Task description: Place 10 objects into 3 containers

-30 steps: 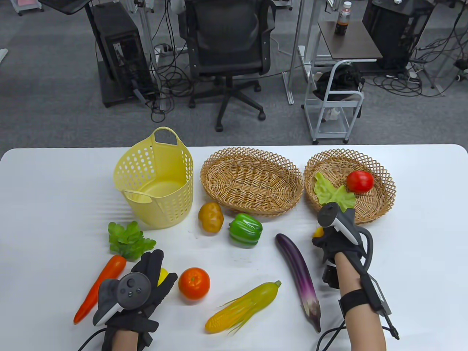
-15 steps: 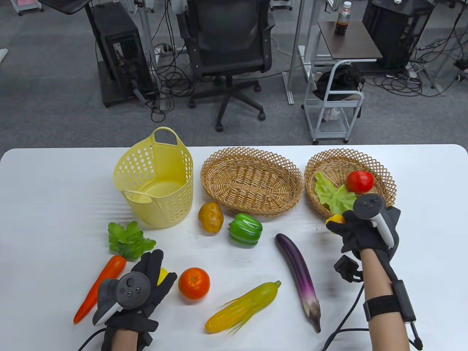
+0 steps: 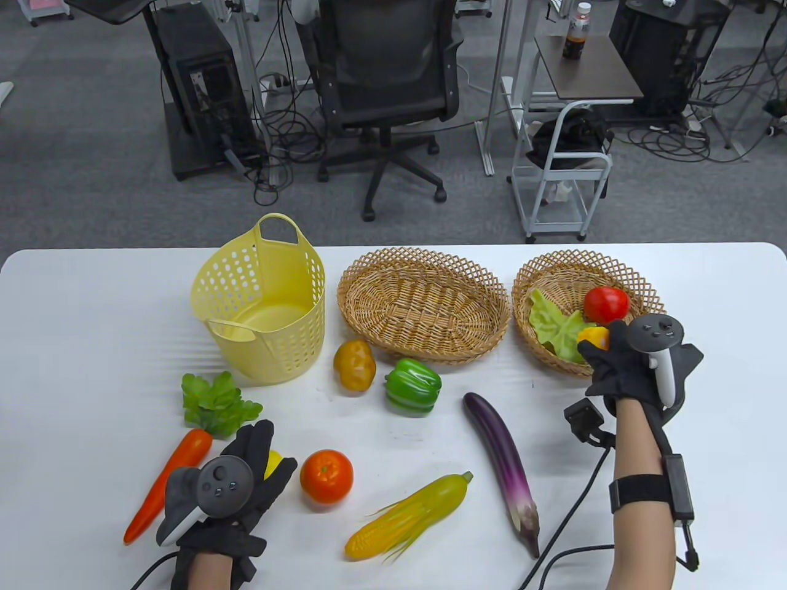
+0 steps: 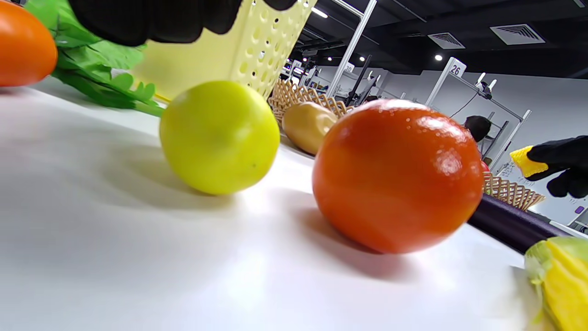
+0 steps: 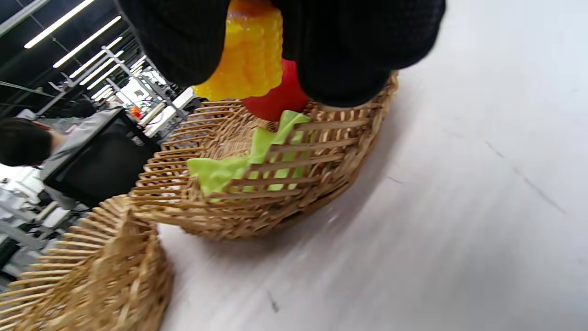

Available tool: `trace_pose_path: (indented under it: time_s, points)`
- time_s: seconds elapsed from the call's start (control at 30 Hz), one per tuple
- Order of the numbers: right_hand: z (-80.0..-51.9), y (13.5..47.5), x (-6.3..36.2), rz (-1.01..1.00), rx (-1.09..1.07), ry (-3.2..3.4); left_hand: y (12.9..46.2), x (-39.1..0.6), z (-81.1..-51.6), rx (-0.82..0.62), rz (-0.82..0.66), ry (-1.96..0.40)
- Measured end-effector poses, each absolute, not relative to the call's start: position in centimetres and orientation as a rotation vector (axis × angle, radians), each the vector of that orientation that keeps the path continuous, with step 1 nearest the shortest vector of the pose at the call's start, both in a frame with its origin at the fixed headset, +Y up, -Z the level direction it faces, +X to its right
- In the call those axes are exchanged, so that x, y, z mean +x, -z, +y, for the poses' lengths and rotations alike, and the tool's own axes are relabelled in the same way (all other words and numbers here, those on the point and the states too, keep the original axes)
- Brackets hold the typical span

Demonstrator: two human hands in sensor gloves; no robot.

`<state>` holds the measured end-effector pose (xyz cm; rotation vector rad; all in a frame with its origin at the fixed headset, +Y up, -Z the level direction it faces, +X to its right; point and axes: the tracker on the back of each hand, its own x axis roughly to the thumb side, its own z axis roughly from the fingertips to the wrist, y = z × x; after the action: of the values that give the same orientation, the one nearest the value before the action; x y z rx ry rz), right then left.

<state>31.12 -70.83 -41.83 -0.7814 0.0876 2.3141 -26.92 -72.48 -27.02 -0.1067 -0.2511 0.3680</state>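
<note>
My right hand (image 3: 621,369) holds a small yellow corn piece (image 3: 593,337) over the front rim of the right wicker basket (image 3: 645,289), which holds a red tomato (image 3: 605,304) and a light green lettuce leaf (image 3: 553,322). In the right wrist view the corn piece (image 5: 248,55) sits between the gloved fingers (image 5: 349,50), above the basket (image 5: 257,202). My left hand (image 3: 246,485) rests on the table over a yellow lemon (image 3: 273,461), beside an orange (image 3: 326,477). In the left wrist view the lemon (image 4: 219,136) lies free below the fingers (image 4: 156,18).
A yellow plastic basket (image 3: 261,301) and an empty middle wicker basket (image 3: 424,304) stand at the back. On the table lie a leafy green (image 3: 215,405), carrot (image 3: 169,485), potato (image 3: 355,365), green pepper (image 3: 413,386), eggplant (image 3: 504,464) and corn cob (image 3: 409,516).
My right hand has lifted the yellow corn piece from the table and moved it right and back, up to the right wicker basket's front rim. The left hand has not moved.
</note>
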Motion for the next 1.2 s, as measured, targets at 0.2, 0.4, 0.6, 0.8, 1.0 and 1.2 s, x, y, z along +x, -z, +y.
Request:
trace_pose_path:
  time_s: [0.2,0.4,0.6,0.8,1.0,1.2]
  points:
    - [-72.5,42.9,30.6,0.153,-0.837,-2.376,27.1,-26.9,-72.5,-0.115,-0.251,-0.366]
    - [-73.7,43.4,30.2,0.175,-0.833,-2.38,27.3,-27.0,-72.8,-0.13,-0.235,-0.369]
    - [-74.0,43.3,30.5,0.193,-0.825,-2.355,27.4,-27.0,-72.8,-0.13,-0.237,-0.369]
    - [-74.1,43.2,30.5,0.201,-0.816,-2.356,27.3,-27.0,-72.9,-0.135,-0.235,-0.372]
    - [-73.6,42.1,30.3,0.175,-0.752,-2.396,27.4,-26.9,-72.9,-0.135,-0.241,-0.375]
    - [-71.6,39.6,29.6,0.119,-0.659,-2.487,27.5,-26.9,-73.2,-0.144,-0.254,-0.395]
